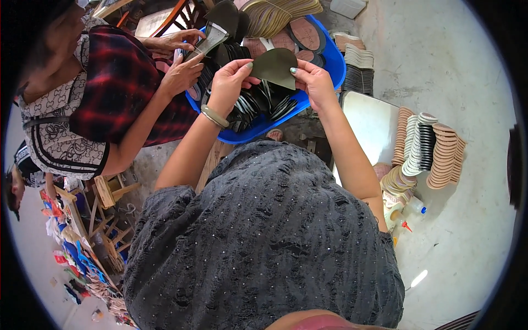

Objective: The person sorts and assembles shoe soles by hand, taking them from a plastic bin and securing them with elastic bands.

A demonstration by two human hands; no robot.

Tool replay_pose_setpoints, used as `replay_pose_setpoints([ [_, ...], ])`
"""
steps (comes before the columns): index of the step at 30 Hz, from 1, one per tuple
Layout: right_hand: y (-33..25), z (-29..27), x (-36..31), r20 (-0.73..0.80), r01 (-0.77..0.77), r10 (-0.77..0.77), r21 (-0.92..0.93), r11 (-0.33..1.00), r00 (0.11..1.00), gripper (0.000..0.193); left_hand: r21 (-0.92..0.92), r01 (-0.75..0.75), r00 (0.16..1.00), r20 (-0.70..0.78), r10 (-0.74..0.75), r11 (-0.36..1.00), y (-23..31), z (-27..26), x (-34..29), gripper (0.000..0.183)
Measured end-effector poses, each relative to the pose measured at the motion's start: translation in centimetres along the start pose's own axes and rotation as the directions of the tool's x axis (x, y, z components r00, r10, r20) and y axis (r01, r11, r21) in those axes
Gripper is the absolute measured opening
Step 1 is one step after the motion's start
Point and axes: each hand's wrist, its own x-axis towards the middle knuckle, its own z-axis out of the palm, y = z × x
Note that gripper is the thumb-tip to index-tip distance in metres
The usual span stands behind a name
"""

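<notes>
Pinching opposite edges of a dark olive, curved flat piece (275, 67) over a blue plastic tub (335, 61), left hand (231, 81) and right hand (316, 82) seem mid-inspection, next move likely needing an even grip.

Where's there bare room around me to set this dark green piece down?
The white surface between your right forearm and the stacked pads looks mostly bare, as does the pale floor to the right of those stacks. It's crowded in the blue tub, packed with sole-shaped pieces, and at lower left, around the wooden frame and colourful jumble.
</notes>
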Motion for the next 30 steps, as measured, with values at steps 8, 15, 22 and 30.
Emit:
replay_pose_setpoints([
  [8,0.8,-0.6,1.2,0.006,0.003,-0.003,0.010,1.000,1.000,0.034,0.012,-0.042,0.999,-0.026,0.042,0.999,-0.4,-1.0,0.7,0.022],
  [15,2.0,-3.9,0.3,-0.129,0.040,-0.035,0.038,0.998,0.991,0.037,0.105,-0.052,0.996,-0.073,0.060,0.993,-1.1,-3.1,1.1,0.021],
  [22,5.7,-15.8,-7.0,-0.568,0.187,-0.137,0.032,0.982,0.812,0.041,0.345,-0.235,0.919,-0.224,0.323,0.909,-1.7,-7.6,-0.2,0.016],
  [30,12.0,-28.3,-18.1,-0.880,0.000,-0.099,-0.112,0.994,0.465,0.047,0.772,-0.199,0.856,-0.163,0.491,0.604,-5.5,-10.4,-2.5,0.019],
])
